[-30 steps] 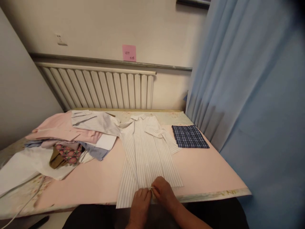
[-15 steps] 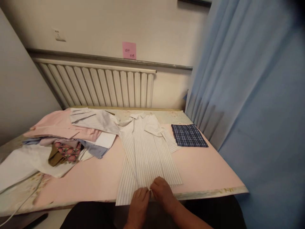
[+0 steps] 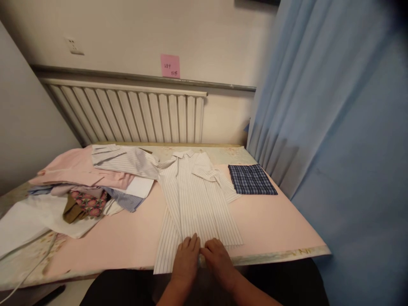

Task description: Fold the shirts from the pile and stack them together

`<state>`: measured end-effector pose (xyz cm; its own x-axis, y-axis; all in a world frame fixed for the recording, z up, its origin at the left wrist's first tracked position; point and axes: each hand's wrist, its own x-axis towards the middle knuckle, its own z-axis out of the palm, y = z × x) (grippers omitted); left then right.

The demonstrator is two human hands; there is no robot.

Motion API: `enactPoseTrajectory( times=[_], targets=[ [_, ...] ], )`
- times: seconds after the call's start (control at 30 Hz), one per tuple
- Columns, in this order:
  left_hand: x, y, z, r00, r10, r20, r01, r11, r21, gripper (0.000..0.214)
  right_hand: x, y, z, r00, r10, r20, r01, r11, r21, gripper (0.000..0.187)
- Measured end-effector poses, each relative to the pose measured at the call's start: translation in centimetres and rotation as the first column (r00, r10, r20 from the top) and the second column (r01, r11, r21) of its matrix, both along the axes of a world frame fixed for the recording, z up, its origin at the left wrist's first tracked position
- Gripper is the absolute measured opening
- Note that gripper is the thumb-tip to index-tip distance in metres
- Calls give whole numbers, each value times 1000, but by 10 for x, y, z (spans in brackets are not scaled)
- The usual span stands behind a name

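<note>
A white shirt [image 3: 200,204] with dark stripes lies spread out, its collar toward the wall and its hem at the table's near edge. At the middle of that hem my left hand [image 3: 187,259] holds the cloth, its fingers reaching forward over the top. Close beside it, my right hand [image 3: 219,260] grips the same hem with curled fingers and the thumb side turned toward my left hand. The fingertips under the cloth are hidden. One sleeve is bent across the shirt's right side; the left sleeve stretches toward a clothes pile.
At left lies a heap of clothes [image 3: 79,170], pink, white, blue and flowered. A folded navy plaid cloth [image 3: 253,179] rests on the right of the pink-covered table [image 3: 280,225]. A radiator [image 3: 143,114] stands behind; a blue curtain [image 3: 312,106] hangs at right. A white cord [image 3: 36,265] crosses the left corner.
My left hand has moved slightly forward onto the shirt, its fingers now straighter. My right hand stays at the hem, shifted only a little. The shirt lies almost the same.
</note>
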<state>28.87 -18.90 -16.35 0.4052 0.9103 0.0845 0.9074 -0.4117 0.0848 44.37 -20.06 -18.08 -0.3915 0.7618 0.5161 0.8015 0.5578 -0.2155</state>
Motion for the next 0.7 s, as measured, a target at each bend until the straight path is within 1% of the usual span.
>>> enactPoseTrajectory(
  times=[0.07,0.17,0.43,0.57,0.7],
  targets=[
    [3,6,13,998,0,-55,-2,999,-32,55,0,0,0,1000,3,-5,-3,1000,7,7],
    [4,16,20,993,30,-114,-33,999,-26,53,1,1,1,1000,5,1,-5,1000,20,11],
    [9,40,22,984,106,-141,-105,994,16,50,2,2,-4,999,12,-30,-12,1000,3,11],
    [12,48,23,981,128,-143,-126,992,24,48,2,4,-9,998,30,-54,-28,999,26,12],
    [14,54,21,978,153,-142,-151,988,28,49,2,5,-13,997,33,-70,-32,999,18,14]
  ],
)
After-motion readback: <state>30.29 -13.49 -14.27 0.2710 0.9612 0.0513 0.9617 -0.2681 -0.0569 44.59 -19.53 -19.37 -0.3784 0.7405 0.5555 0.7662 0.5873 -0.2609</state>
